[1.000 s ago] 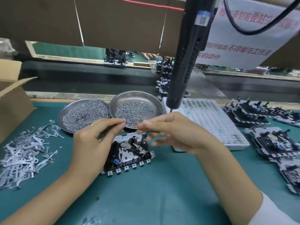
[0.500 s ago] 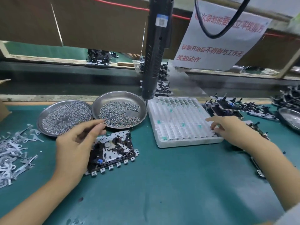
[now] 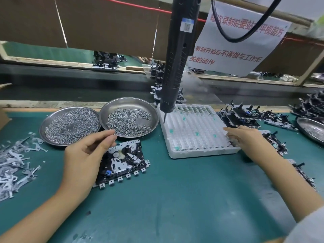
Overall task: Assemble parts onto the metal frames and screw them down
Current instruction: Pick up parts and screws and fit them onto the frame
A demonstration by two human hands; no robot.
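Observation:
A metal frame [image 3: 124, 161] fitted with black parts lies flat on the green mat. My left hand [image 3: 85, 156] hovers over its left side, thumb and forefinger pinched together; I cannot see whether anything is between them. My right hand [image 3: 245, 138] is over at the right near corner of a white foam tray [image 3: 191, 132] of small parts, fingertips down on its cells. Two steel dishes of screws [image 3: 70, 126] [image 3: 130, 117] stand behind the frame. A black electric screwdriver [image 3: 178, 58] hangs above the tray's left edge, held by neither hand.
A heap of flat metal levers [image 3: 14, 163] covers the mat at the left. More assembled frames [image 3: 245, 114] lie to the right of the tray, with another steel dish [image 3: 311, 130] at the far right. A conveyor [image 3: 70, 92] runs behind the mat, under a paper sign [image 3: 242, 48].
My right hand left the frame, swung right and now touches the foam tray's right near corner. My left hand stayed over the frame. The view shifted right.

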